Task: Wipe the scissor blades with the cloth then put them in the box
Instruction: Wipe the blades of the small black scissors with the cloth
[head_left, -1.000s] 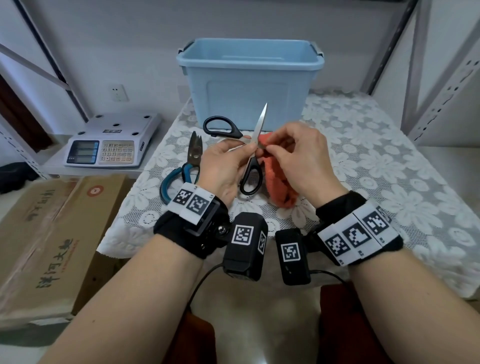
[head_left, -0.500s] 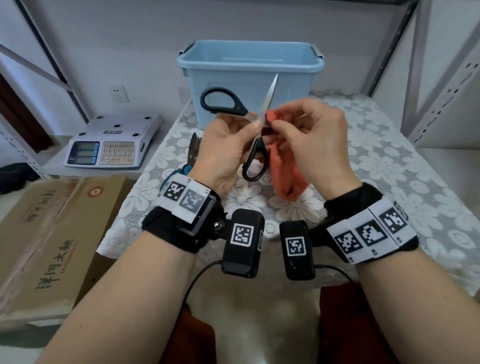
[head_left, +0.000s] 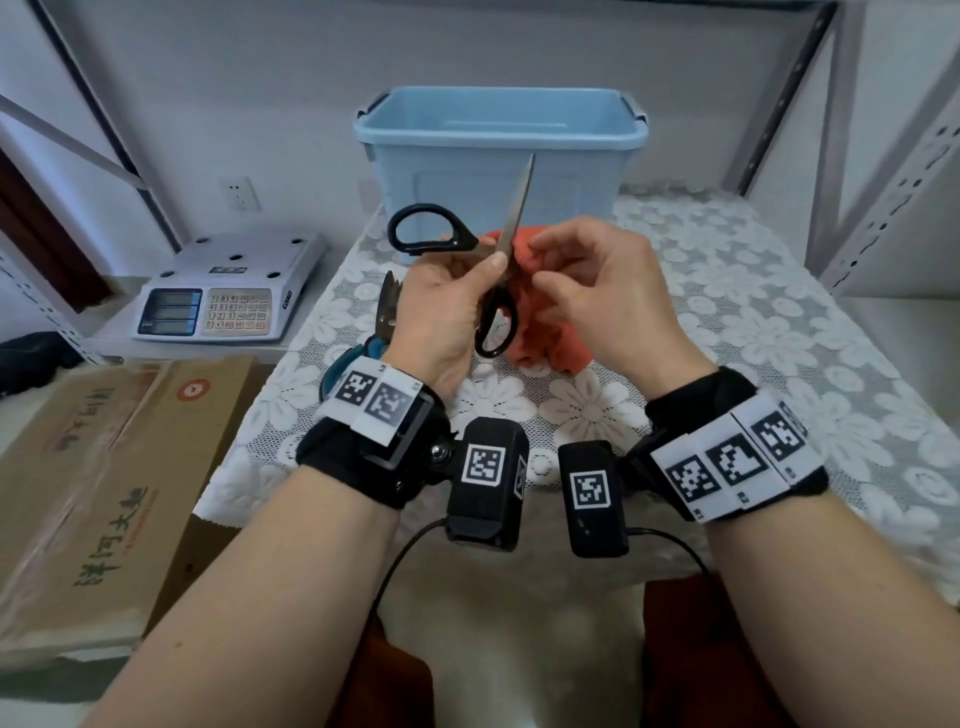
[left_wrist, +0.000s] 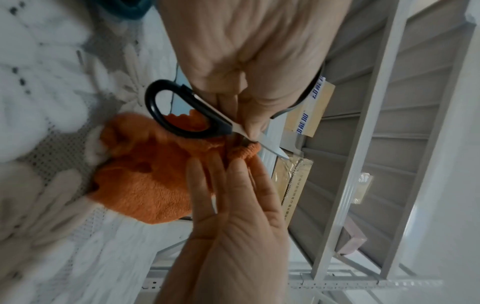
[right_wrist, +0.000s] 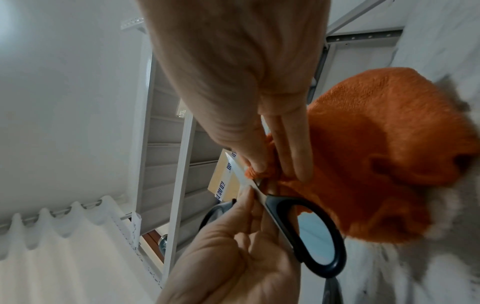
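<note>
Black-handled scissors (head_left: 498, 291) are spread wide and held up in front of the light-blue box (head_left: 498, 150). One blade (head_left: 519, 202) points up. My left hand (head_left: 467, 275) grips the scissors near the pivot, with its thumb on the metal. My right hand (head_left: 550, 265) pinches the orange cloth (head_left: 540, 338) against the scissors beside the pivot, and the rest of the cloth hangs down. In the left wrist view the cloth (left_wrist: 145, 181) wraps the metal below a handle loop (left_wrist: 182, 115), leaving a blade tip (left_wrist: 278, 152) bare. In the right wrist view the fingers (right_wrist: 293, 148) press the cloth (right_wrist: 389, 144) onto the blade.
A second pair of shears with teal handles (head_left: 387, 306) lies on the lace tablecloth (head_left: 779, 322) behind my left hand. An electronic scale (head_left: 228, 296) and a cardboard carton (head_left: 104, 467) sit to the left. Metal rack uprights (head_left: 883, 182) stand on the right.
Both hands have lifted the scissors and cloth up off the table area, toward the box. The upright blade has swung slightly left over the last half second.
</note>
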